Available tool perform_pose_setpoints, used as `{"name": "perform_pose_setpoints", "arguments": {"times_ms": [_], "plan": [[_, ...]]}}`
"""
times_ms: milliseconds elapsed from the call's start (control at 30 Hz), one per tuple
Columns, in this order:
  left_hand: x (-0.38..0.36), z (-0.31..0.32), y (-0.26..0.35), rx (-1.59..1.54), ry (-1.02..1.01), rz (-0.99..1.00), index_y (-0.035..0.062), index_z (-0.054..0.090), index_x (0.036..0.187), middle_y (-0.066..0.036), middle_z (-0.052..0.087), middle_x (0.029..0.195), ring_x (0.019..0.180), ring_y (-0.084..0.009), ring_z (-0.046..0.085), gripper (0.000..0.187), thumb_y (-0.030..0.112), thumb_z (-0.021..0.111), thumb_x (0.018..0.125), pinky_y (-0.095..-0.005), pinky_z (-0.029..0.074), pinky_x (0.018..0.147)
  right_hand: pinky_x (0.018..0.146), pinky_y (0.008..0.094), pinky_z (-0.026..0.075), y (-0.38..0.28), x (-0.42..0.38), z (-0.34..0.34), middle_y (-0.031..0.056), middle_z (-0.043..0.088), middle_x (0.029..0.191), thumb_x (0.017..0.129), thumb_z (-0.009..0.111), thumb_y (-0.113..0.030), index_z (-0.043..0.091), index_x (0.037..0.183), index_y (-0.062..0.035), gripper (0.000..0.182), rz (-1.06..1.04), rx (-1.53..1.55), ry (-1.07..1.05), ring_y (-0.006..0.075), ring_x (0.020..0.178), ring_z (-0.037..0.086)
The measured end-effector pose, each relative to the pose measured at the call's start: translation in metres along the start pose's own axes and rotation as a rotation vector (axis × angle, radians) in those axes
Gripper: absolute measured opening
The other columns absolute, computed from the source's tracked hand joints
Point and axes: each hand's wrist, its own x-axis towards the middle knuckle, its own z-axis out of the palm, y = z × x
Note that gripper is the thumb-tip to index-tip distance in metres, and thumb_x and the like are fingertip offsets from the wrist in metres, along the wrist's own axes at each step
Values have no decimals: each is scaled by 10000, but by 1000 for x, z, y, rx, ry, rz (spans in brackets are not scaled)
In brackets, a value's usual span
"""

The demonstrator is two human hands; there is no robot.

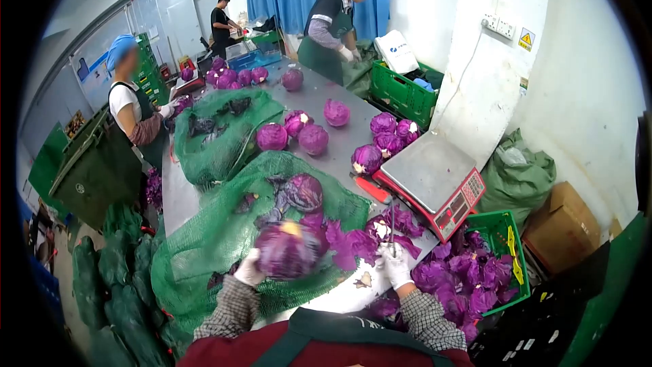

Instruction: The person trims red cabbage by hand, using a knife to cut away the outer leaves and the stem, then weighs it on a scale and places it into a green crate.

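My left hand (249,268), in a white glove, is closed around the side of a red cabbage (288,255), blurred by motion, with its pale cut stem upward. The cabbage is above a green mesh bag (204,238) spread on the table. Another red cabbage (303,192) and dark leaves sit on the mesh. On the right, my gloved right hand (394,265) is closed on what looks like a knife (392,223), its thin blade pointing away from me. Loose purple leaves (354,245) lie between my hands. Beyond the blade is a trimmed cabbage piece (378,228).
A red scale (428,170) stands at the right, with several cabbages (388,143) behind it. A green crate (519,258) of purple leaves is below. An orange handle (373,189) lies by the scale. Co-workers (333,27) stand around the table; filled mesh bags (125,299) are on the floor.
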Motion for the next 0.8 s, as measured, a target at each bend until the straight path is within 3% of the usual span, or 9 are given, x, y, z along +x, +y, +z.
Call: {"name": "perform_pose_setpoints", "arguments": {"times_ms": [67, 133, 233, 333, 433, 467, 533, 667, 800], "plan": [[24, 54, -18, 84, -173, -60, 9, 340, 1387, -116, 490, 1330, 1206, -234, 498, 848, 398, 733, 744, -372, 378, 1041, 686, 334, 517, -86, -29, -3, 120, 559, 1103, 823, 576, -76, 611, 1065, -74, 244, 63, 346, 8, 254, 813, 612], [40, 81, -53, 135, -208, -74, 5, 311, 1398, -114, 468, 1339, 1222, -223, 472, 788, 316, 707, 792, -363, 366, 1048, 653, 360, 517, -104, -58, 3, 147, 578, 1075, 849, 563, -79, 606, 1052, -53, 209, -303, 39, 153, 227, 771, 614], [50, 90, -93, 141, -179, -231, -1, 312, 1398, -114, 471, 1331, 1219, -211, 465, 709, 230, 674, 834, -347, 358, 1050, 523, 262, 473, -102, -84, -9, 53, 586, 800, 908, 536, -116, 531, 1187, -54, 286, 230, 301, 135, 109, 574, 553], [47, 114, -79, 535, -140, -185, -9, 212, 1445, -145, 382, 1401, 1297, -236, 381, 837, 227, 702, 809, -351, 293, 1094, 504, 234, 448, -88, -95, -7, 3, 543, 736, 913, 549, -106, 511, 1233, -84, 323, 269, 349, 151, 80, 557, 517], [45, 127, -67, 1411, -247, 122, -43, 153, 1445, -239, 271, 1441, 1346, -303, 303, 1163, 365, 859, 617, -377, 253, 1116, 552, 268, 470, -107, -97, -6, 65, 591, 776, 911, 548, -112, 512, 1209, -21, 314, 370, 496, 133, 129, 605, 565], [43, 139, -64, 1606, -261, 199, -60, 141, 1440, -267, 259, 1438, 1358, -343, 276, 1215, 406, 868, 585, -386, 240, 1123, 576, 287, 479, -104, -97, -3, 79, 596, 818, 905, 553, -113, 525, 1192, -16, 304, 188, 394, 177, 146, 650, 576], [49, 139, -65, 1552, -203, 128, -95, 169, 1418, -308, 261, 1424, 1358, -405, 245, 1236, 539, 815, 575, -426, 221, 1130, 625, 324, 497, -94, -96, 0, 105, 606, 900, 894, 563, -115, 549, 1157, -7, 284, -175, 180, 268, 181, 740, 598], [46, 154, -62, 1636, -295, 146, -134, 175, 1395, -326, 274, 1408, 1338, -425, 263, 1231, 539, 801, 576, -437, 241, 1118, 675, 382, 504, -82, -119, -32, 155, 595, 958, 869, 560, -82, 583, 1065, -10, 211, -211, -324, 42, 299, 825, 610], [59, 170, -65, 1727, -378, 161, -154, 194, 1376, -339, 280, 1399, 1311, -446, 291, 1209, 548, 777, 583, -431, 263, 1108, 684, 405, 525, -125, -132, -66, 167, 648, 884, 872, 544, -228, 609, 998, -36, 239, 123, -194, -20, 342, 794, 642]]}}
